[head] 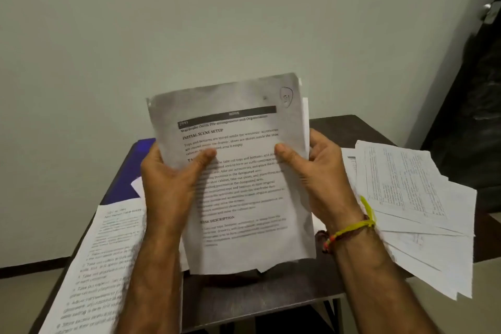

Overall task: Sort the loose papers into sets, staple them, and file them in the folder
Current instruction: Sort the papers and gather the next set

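I hold a stack of printed papers upright above the small dark table. My left hand grips the stack's left edge, thumb across the front page. On the right edge my right hand grips it the same way, thumb on the text. The top sheet has a dark header bar and a circled pen mark in its upper right corner. A blue folder lies on the table's left, behind my left hand and partly hidden. No stapler is in sight.
A printed sheet lies on the table's left side and hangs over its front edge. A fanned pile of loose papers covers the right side and overhangs the edge. A pale wall stands close behind. A dark door is at the far right.
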